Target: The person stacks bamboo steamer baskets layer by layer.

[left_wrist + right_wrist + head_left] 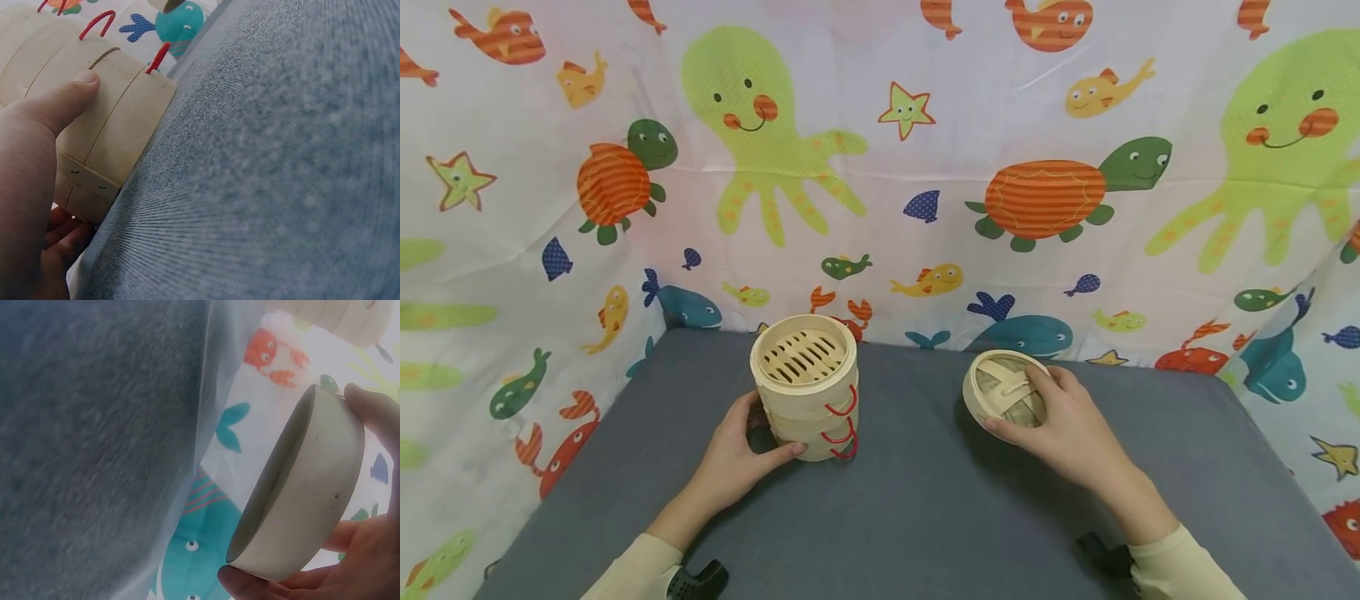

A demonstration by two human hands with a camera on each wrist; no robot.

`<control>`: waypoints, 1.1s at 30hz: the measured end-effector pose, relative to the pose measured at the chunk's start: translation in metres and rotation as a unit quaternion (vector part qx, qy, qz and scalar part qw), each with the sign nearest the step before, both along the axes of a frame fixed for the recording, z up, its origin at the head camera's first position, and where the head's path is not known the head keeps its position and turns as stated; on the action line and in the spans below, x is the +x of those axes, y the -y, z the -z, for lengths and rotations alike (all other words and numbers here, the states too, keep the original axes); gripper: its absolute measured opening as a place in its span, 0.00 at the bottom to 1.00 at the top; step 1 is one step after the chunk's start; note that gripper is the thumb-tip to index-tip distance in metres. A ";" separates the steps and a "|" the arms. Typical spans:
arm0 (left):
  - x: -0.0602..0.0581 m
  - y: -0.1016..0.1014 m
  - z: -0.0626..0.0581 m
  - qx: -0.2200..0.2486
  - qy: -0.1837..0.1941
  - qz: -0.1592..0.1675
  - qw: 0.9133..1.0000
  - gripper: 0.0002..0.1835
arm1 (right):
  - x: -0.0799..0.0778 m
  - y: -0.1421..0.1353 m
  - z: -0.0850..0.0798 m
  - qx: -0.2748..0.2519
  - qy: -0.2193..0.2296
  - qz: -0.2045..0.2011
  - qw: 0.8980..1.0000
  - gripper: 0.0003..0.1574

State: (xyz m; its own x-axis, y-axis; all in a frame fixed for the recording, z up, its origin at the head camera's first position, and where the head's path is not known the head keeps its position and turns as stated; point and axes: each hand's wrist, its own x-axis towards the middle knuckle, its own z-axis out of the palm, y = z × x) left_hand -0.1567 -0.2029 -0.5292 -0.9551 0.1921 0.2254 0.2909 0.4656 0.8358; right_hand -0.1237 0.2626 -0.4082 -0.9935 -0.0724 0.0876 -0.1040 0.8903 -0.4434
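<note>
In the head view a small bamboo steamer stack (793, 408) stands left of centre on the grey cloth, its slatted top (802, 357) uncovered. Red loops (852, 402) stick out from its right side. My left hand (733, 462) grips the stack low down, with the thumb along the front and fingers round the far left side. To the right, my right hand (1075, 433) holds a round woven bamboo steamer lid (1000, 387) by its edges, tilted above the cloth. The right wrist view shows the lid's smooth side wall (306, 487) between thumb and fingers.
A grey cloth (910, 500) covers the table. Behind and at both sides hangs a white curtain (865, 175) printed with sea animals, meeting the table's back edge just beyond the stack and the lid. Dark wrist straps (700, 581) show at both sleeves.
</note>
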 end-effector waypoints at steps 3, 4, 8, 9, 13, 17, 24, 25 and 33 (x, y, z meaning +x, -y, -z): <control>-0.001 -0.001 0.000 0.003 -0.001 0.004 1.000 0.54 | -0.003 0.004 0.000 0.003 -0.006 -0.007 1.000 0.69; -0.002 -0.001 0.000 0.004 -0.002 0.005 1.000 0.54 | -0.004 0.006 0.000 0.004 -0.008 -0.009 1.000 0.68; -0.002 -0.001 -0.001 0.007 -0.004 0.008 1.000 0.54 | -0.007 0.013 0.000 0.004 -0.018 -0.021 1.000 0.67; -0.002 -0.001 -0.002 0.007 -0.004 0.008 1.000 0.54 | -0.008 0.015 0.000 0.004 -0.019 -0.023 1.000 0.67; -0.002 0.000 -0.003 0.006 -0.003 0.008 1.000 0.55 | -0.010 0.023 -0.001 0.002 -0.016 -0.031 0.999 0.67; -0.002 0.000 -0.002 0.004 -0.003 0.007 1.000 0.54 | -0.014 0.030 -0.004 0.000 -0.017 -0.039 0.999 0.68; -0.001 0.001 -0.002 0.002 -0.006 0.006 1.000 0.54 | -0.023 0.045 -0.013 -0.010 -0.030 -0.053 0.998 0.68; -0.001 0.001 -0.002 0.003 -0.007 0.007 1.000 0.54 | -0.024 0.047 -0.014 -0.010 -0.029 -0.054 0.998 0.68; 0.001 0.001 -0.003 0.005 -0.006 0.005 1.000 0.54 | -0.031 0.069 -0.027 -0.012 -0.033 -0.066 0.997 0.70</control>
State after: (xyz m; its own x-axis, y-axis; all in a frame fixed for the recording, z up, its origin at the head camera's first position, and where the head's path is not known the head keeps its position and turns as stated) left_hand -0.1562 -0.2035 -0.5259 -0.9502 0.2000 0.2389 0.3060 0.4541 0.8368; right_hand -0.1550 0.1941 -0.3809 -0.9675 -0.1989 0.1562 -0.2491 0.8566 -0.4519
